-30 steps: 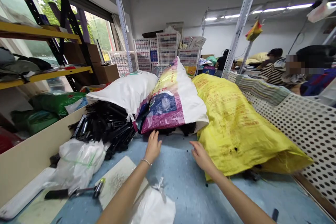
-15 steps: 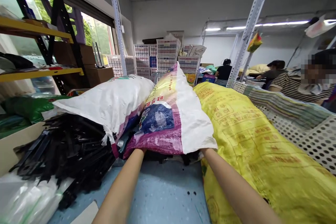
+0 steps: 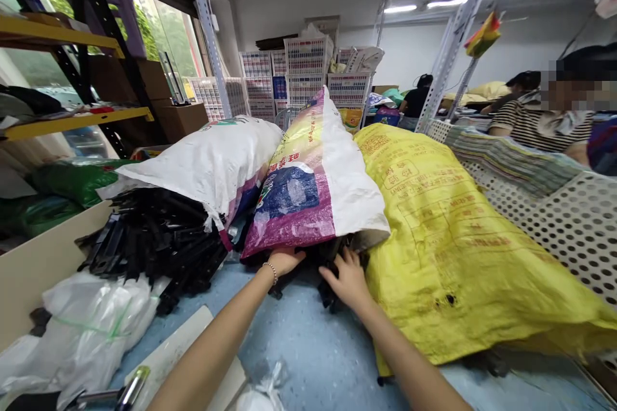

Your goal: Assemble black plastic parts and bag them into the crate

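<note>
A white, purple and yellow printed woven sack (image 3: 301, 196) lies in the middle with its mouth facing me. My left hand (image 3: 286, 261), with a beaded bracelet at the wrist, reaches under the sack's lower edge; most of its fingers are hidden. At the right side of the mouth is my right hand (image 3: 348, 277), its thumb and fingers apart, touching or just above dark plastic pieces (image 3: 328, 295) that show beneath the sack. To the left, a second white sack (image 3: 207, 167) spills a heap of long black plastic parts (image 3: 144, 237).
A full yellow sack (image 3: 448, 237) lies close on the right, beside a white perforated basket (image 3: 573, 231). Clear plastic bags (image 3: 101, 314) and a pale flat board (image 3: 193, 334) lie front left on the blue tabletop (image 3: 294, 347). White crates (image 3: 308, 70) and several people are farther back.
Both hands have come partly out from under the middle sack, the right now showing its fingers. The sack's front edge has risen, and dark pieces show below it. The view has tilted down.
</note>
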Action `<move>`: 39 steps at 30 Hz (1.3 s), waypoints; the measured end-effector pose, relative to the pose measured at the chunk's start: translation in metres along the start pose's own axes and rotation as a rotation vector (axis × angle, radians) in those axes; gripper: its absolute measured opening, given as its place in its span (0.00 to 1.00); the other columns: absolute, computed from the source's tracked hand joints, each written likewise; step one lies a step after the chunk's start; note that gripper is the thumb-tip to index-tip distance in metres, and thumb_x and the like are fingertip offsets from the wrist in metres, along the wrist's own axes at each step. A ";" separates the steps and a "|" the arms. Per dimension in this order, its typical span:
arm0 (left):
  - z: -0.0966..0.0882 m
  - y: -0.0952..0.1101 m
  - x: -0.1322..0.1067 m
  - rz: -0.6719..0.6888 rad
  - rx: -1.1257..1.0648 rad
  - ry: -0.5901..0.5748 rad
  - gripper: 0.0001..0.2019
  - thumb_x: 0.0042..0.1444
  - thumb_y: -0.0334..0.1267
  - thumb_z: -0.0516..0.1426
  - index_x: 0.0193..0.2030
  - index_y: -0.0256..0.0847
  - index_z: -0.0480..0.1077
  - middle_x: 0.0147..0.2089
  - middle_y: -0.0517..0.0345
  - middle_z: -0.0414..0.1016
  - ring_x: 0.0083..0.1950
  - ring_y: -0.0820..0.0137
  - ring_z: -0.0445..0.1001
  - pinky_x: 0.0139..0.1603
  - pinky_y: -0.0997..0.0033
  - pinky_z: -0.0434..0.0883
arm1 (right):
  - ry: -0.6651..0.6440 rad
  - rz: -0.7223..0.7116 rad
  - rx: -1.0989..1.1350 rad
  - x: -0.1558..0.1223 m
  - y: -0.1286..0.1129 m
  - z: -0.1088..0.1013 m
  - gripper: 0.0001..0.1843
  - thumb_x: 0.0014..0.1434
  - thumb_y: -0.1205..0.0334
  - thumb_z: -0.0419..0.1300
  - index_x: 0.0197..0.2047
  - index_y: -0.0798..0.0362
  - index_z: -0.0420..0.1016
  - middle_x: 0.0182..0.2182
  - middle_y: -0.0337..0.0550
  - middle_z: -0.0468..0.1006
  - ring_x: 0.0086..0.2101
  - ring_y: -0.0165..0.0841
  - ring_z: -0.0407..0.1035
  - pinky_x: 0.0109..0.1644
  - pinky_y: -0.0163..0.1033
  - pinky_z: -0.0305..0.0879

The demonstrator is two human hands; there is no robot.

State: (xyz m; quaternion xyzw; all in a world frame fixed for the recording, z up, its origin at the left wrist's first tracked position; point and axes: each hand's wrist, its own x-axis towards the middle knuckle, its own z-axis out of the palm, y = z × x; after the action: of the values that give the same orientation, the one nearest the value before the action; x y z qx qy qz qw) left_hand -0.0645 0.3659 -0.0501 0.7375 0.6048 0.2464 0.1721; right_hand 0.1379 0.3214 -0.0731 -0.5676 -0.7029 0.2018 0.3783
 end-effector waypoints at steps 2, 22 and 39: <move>0.001 0.008 -0.021 -0.035 0.003 -0.077 0.19 0.56 0.39 0.55 0.54 0.39 0.70 0.58 0.48 0.70 0.60 0.54 0.66 0.61 0.56 0.61 | -0.085 -0.065 -0.040 -0.039 -0.011 0.007 0.24 0.53 0.60 0.60 0.54 0.50 0.70 0.56 0.51 0.69 0.59 0.50 0.54 0.61 0.56 0.53; -0.045 0.120 -0.260 -0.279 -1.495 -0.204 0.31 0.51 0.55 0.60 0.56 0.38 0.63 0.39 0.50 0.75 0.41 0.60 0.76 0.46 0.57 0.71 | -0.570 -0.246 0.406 -0.235 -0.116 -0.093 0.25 0.60 0.58 0.57 0.60 0.47 0.62 0.49 0.49 0.73 0.52 0.43 0.66 0.56 0.50 0.62; -0.035 0.179 -0.328 -0.258 -1.257 -0.609 0.29 0.53 0.48 0.59 0.59 0.45 0.53 0.41 0.56 0.68 0.28 0.71 0.73 0.28 0.70 0.71 | 0.001 -0.068 0.647 -0.253 -0.116 -0.104 0.26 0.64 0.46 0.49 0.61 0.45 0.52 0.54 0.51 0.67 0.55 0.42 0.63 0.57 0.53 0.62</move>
State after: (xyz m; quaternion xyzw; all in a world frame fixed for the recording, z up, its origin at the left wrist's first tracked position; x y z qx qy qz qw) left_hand 0.0118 0.0062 0.0268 0.4572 0.3557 0.3093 0.7542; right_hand 0.1593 0.0338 -0.0011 -0.3942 -0.6207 0.4018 0.5458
